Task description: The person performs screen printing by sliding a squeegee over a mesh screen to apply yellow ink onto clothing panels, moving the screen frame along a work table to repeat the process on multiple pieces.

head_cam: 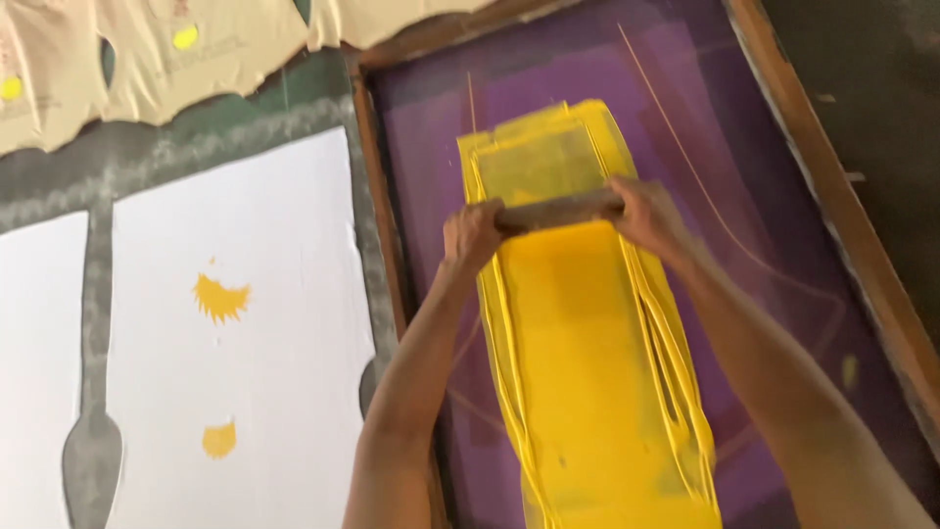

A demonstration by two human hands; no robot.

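From the head view, both forearms are reaching forward and up over a purple printing screen [764, 196] that is sitting in a brown wooden frame [842, 216]. The left hand [472, 235] is gripping the left end of a wooden squeegee [558, 211], its fingers curled together and clamped on the handle with the knuckles facing the camera. The right hand [646, 211] is holding the right end in the same way, fingers wrapped shut over the wood, the wrist bending slightly inward. The left forearm is running nearly straight from the lower edge of the picture, while the right forearm is coming in on a slant from the lower right corner.

The squeegee is lying crosswise on the screen, resting on a long band of yellow ink [597, 372] that is stretching from the near edge of the screen to just past the tool. Thick ridges of ink are lining both sides of the band.

To the left of the frame, a white cloth piece [284, 294] is lying flat on the dark surface [225, 127], carrying two yellow printed marks [220, 299]. Beige cloth pieces [235, 39] with small yellow dots are lying along the far edge
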